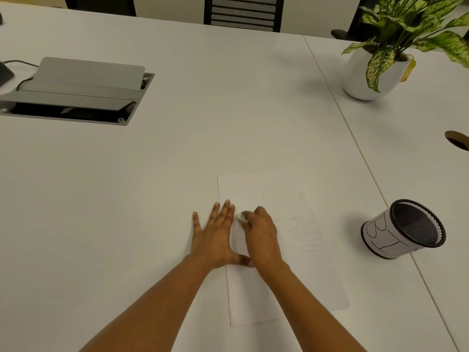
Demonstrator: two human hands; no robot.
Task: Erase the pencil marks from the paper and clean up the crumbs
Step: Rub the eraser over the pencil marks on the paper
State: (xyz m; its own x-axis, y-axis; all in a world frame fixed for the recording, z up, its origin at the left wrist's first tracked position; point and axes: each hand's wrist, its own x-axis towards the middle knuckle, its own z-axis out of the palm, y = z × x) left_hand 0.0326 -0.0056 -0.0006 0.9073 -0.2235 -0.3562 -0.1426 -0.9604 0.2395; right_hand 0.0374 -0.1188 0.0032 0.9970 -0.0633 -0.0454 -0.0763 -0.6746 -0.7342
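Forearms, both bare, reach up from the bottom edge & meet over the paper (279, 288), a white sheet lying flat on the white table (152, 186), a bit right of centre.

Left hand (215, 237): flat, palm down, fingers straight & spread. It lies across the sheet's left edge, w/ the thumb stretched rightward onto the paper, its tip beside the right wrist. Nothing is held.

Right hand (261, 237): just beside the left, on the sheet, fingers curled & pinching a small white eraser (242, 217). The eraser sticks out at the fingertips, down at the paper, close to the left index finger. It's blurred.

Pencil marks (302, 237): faint wavy lines & a squiggle on the sheet, right of the right hand. A couple of tiny specks sit farther up the sheet; too small to tell what they are.

Right of the paper, well apart: a black mesh cup (403, 228) w/ a white wrap & hand-drawn letters. Beyond it, at the right edge, a round cable hole (458, 143).

Far left: a grey cable box (76, 90) set in the tabletop, lid up, cord running in. Far right: a white pot (360, 77) w/ a speckled green plant (411, 21). Behind the table, a dark mesh-back chair (243, 12).
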